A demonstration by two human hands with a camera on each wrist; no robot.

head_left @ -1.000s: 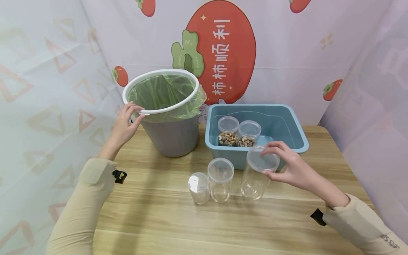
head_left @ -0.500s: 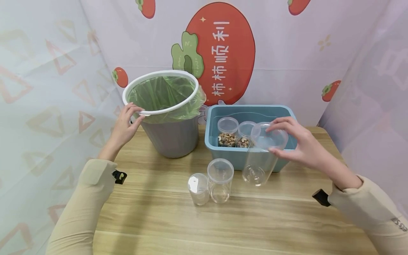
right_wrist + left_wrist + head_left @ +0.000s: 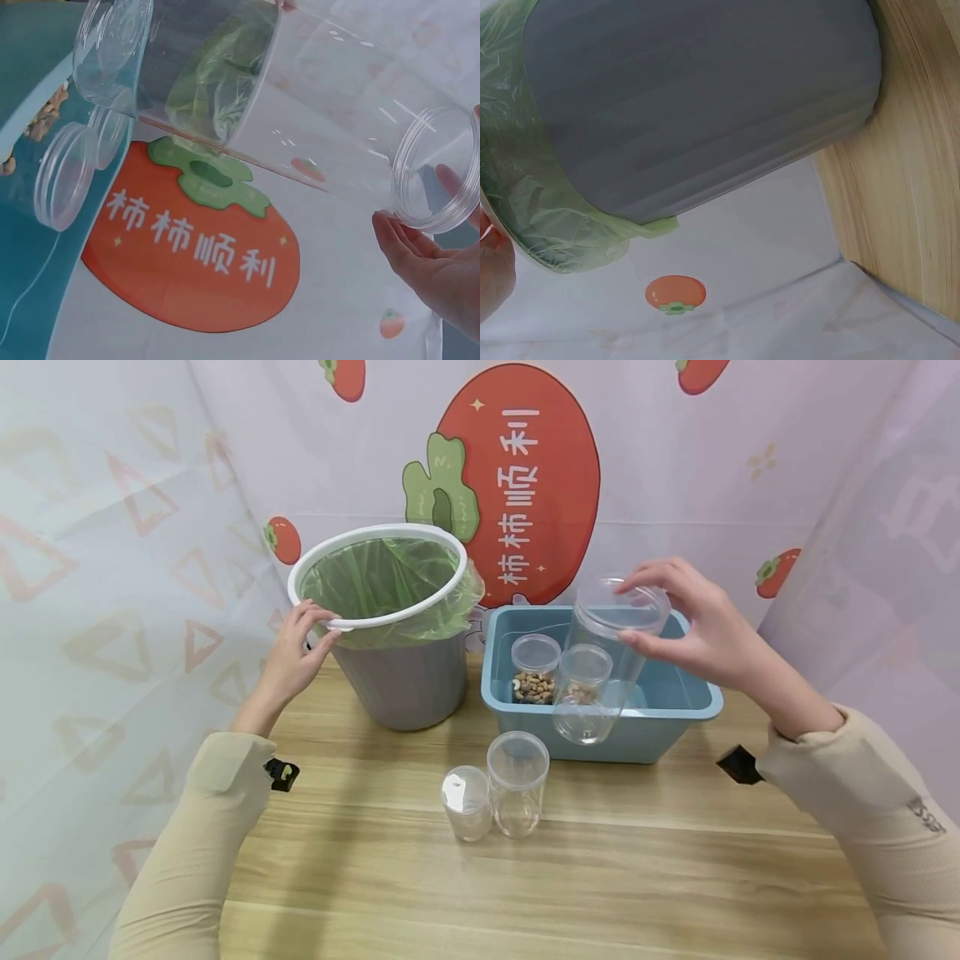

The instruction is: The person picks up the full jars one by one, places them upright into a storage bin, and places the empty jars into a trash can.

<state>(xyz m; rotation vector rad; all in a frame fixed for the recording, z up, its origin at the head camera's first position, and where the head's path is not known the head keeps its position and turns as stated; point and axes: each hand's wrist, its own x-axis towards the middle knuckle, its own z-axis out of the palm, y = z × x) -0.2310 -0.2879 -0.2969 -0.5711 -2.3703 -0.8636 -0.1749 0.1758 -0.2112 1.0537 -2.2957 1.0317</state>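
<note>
Higher and closer to the far edge of the worktop [image 3: 637,877] than before, the tall clear jar [image 3: 622,652] now hangs over the front of the blue basin [image 3: 645,739], my right hand [image 3: 701,627] pinching its rim. My left hand [image 3: 288,656] grips the rim of the grey bin [image 3: 405,681] toward the far-left corner. Looking empty, the jar should be light and stiff, its smooth wall slippery; I judge the ridged rim the surest hold.

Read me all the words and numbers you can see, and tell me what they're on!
"柿柿顺利": white characters on the big red fruit printed on the backdrop.
Dark lettering on the right sleeve: too blurred to read.
Tiny marks on the fruit's green leaf: too faint to read.
I can't see any writing on the held jar or the bin.
</note>
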